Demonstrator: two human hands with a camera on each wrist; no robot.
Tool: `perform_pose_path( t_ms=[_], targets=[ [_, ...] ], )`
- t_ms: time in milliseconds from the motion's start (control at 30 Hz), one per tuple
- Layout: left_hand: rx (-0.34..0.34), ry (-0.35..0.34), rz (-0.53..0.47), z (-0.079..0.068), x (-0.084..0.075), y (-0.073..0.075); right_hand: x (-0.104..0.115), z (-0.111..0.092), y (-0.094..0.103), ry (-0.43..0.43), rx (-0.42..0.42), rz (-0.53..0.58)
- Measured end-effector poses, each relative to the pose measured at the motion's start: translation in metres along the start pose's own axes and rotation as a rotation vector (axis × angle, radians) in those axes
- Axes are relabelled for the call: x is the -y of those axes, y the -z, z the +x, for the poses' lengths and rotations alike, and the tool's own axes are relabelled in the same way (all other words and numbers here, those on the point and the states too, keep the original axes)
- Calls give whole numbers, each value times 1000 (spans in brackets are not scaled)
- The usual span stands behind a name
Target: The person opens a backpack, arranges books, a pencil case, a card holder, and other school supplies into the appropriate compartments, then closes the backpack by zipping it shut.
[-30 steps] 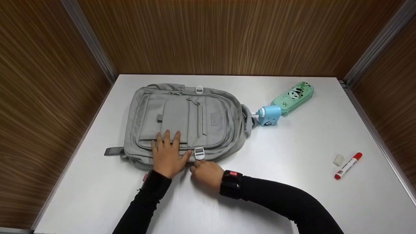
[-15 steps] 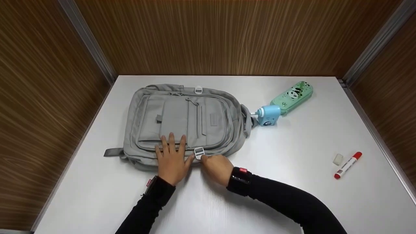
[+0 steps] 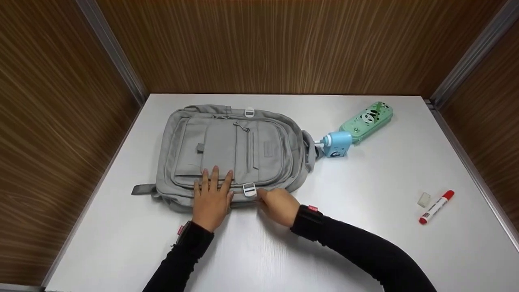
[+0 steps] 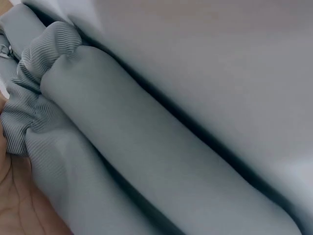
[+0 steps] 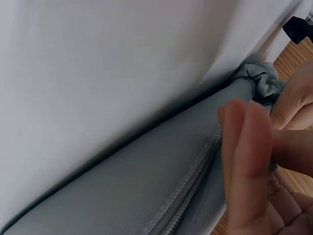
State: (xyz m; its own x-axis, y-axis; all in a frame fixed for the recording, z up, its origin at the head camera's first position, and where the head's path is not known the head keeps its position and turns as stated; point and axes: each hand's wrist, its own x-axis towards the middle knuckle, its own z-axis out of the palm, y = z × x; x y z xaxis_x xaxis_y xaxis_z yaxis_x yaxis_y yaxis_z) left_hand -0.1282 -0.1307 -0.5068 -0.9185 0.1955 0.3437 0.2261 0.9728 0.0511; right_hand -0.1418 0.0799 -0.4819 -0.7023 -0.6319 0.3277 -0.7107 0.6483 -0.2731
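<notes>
A grey backpack (image 3: 219, 150) lies flat, front side up, on the white table. My left hand (image 3: 211, 207) rests on its near side, fingers spread straight over the front pocket's lower edge. In the left wrist view, that palm (image 4: 24, 200) is beside a gathered elastic edge (image 4: 29, 98). Just right of the white strap buckle (image 3: 249, 190), my right hand (image 3: 279, 207) has curled fingers at the bag's near side. The right wrist view shows a zipper (image 5: 186, 191) running up to this hand; thumb and forefinger pinch at it, its pull hidden behind the fingers.
A light blue bottle-shaped item (image 3: 338, 144) stands by the backpack's top handle, against a green panda pencil case (image 3: 367, 121). At right lie a red-capped marker (image 3: 436, 207) and a small pale eraser-like block (image 3: 424, 199). Wood-grain panels (image 3: 275, 48) enclose the table's back and sides.
My right hand has slid rightward along the backpack's near side, from left of the buckle's lower edge to its right. My left hand has shifted slightly right and stays on the bag.
</notes>
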Motion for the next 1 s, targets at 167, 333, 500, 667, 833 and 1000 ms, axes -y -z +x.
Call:
perform_pose_path(
  t_ms=[167,333,500,667,833,1000],
  targets=[
    [0,-13,12,0,3,0,-8,-2,4,2,10,43],
    [14,-27,9,0,6,1,-14,-5,10,-20,36,99],
    [29,-58,3,0,12,4,-18,-7,18,-18,45,136],
    [48,-89,14,1,23,6,-27,-9,28,-25,61,173],
    [77,-116,28,2,36,7,-41,-12,40,-63,113,229],
    [108,-140,36,4,48,7,-57,-15,50,-106,160,317]
  ],
)
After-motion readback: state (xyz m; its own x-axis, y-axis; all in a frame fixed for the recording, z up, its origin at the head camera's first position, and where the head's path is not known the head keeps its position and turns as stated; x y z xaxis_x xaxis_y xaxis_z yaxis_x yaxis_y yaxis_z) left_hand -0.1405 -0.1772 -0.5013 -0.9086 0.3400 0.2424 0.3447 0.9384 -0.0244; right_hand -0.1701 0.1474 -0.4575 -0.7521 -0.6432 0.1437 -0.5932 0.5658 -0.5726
